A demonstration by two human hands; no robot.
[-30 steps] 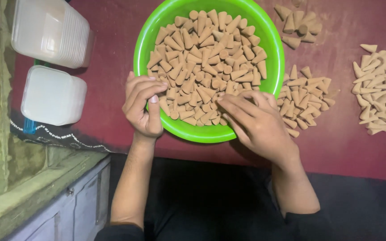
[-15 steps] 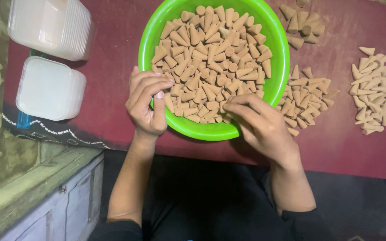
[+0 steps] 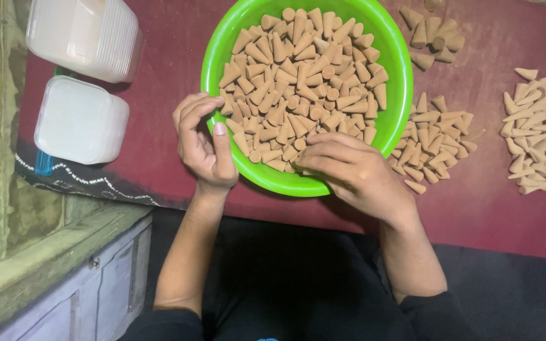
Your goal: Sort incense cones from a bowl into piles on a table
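Black cloth of the person's clothing is seen nearest to the camera, and two bare forearms are stretched from it toward one green bowl point(image 3: 400, 95). The left hand point(image 3: 205, 142) is held at the near left rim of the bowl, with the fingers curled and the thumb raised; whether something is kept inside it cannot be told. The right hand point(image 3: 355, 172) is laid over the near rim, and its fingertips are pressed together on the cones at the edge of the heap.

The bowl is filled with many small tan cones point(image 3: 304, 82), too many to be counted. It stands on a dark red mat point(image 3: 165, 95).

Three loose heaps of the same cones are seen on the mat at the right: one just beside the bowl point(image 3: 437, 136), one further right point(image 3: 538, 132), and a small one behind point(image 3: 434, 35). At the left, two stacks of white plastic boxes point(image 3: 80, 120) are placed, one behind the other point(image 3: 83, 38).
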